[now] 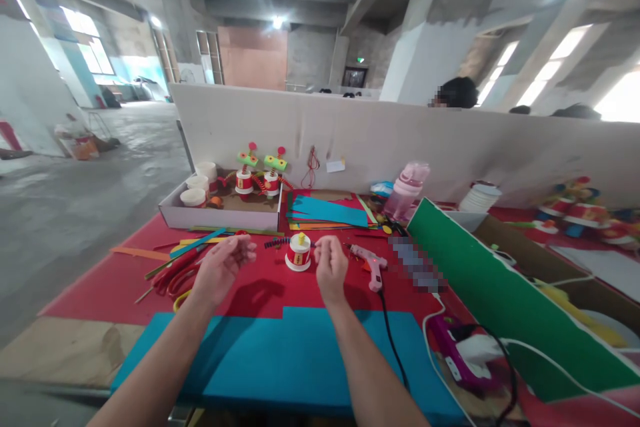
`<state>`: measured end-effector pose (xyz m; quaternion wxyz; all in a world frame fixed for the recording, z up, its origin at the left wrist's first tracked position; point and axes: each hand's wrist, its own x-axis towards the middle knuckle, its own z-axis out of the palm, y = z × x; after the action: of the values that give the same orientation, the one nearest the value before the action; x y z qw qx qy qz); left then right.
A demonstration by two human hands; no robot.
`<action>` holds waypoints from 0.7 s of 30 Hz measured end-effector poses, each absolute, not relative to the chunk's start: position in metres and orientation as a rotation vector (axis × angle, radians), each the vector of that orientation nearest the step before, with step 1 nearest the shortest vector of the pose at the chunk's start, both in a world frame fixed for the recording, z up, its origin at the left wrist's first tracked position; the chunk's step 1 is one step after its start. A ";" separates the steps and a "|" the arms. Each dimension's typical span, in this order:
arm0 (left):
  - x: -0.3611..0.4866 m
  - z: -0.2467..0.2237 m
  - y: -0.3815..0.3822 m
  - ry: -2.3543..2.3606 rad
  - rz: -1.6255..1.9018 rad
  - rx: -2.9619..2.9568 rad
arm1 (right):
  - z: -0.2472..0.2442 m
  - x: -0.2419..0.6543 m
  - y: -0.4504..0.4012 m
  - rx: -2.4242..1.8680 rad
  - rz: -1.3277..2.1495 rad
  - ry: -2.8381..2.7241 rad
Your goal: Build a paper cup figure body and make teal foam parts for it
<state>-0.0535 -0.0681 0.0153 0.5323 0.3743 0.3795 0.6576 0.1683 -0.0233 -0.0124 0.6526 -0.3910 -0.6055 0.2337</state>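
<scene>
A small white paper cup (299, 255) stands upside down on the red table cover, with a red and gold band round it and a yellow piece on top. From its left side sticks out a dark folded paper spring (277, 243). My left hand (225, 267) hovers left of that spring, fingers loosely bent and apart, holding nothing I can see. Close against the cup's right side, my right hand (331, 268) is closed in a pinch. A small dark bit shows between its fingertips and the cup; the rest is hidden by the fingers.
Right of the cup lies a pink glue gun (371, 265) with a black cord. Scissors (183, 277) and paper strips lie left. Behind are a box (220, 217) with finished figures, coloured sheets (327, 210) and a pink bottle (405, 190). A green board (500, 300) and purple power strip (463, 353) stand right.
</scene>
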 end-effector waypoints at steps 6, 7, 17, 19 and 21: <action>-0.050 0.012 -0.053 1.529 1.288 1.587 | -0.012 0.171 -0.024 -0.940 0.380 -1.460; -0.045 0.009 -0.052 1.565 1.284 1.610 | -0.013 0.170 -0.024 -0.937 0.362 -1.511; -0.006 -0.026 -0.053 1.105 1.298 0.460 | -0.020 0.164 -0.022 -0.936 0.295 -1.652; -0.003 -0.024 -0.046 1.046 1.326 0.381 | -0.022 0.163 -0.021 -0.938 0.297 -1.673; 0.001 -0.022 -0.037 1.023 1.312 0.354 | -0.023 0.163 -0.021 -0.940 0.307 -1.687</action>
<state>0.0006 -0.0368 -0.0216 0.6596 0.1565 0.4521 0.5798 0.1627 -0.0207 -0.0231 0.5589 -0.3985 -0.7155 0.1303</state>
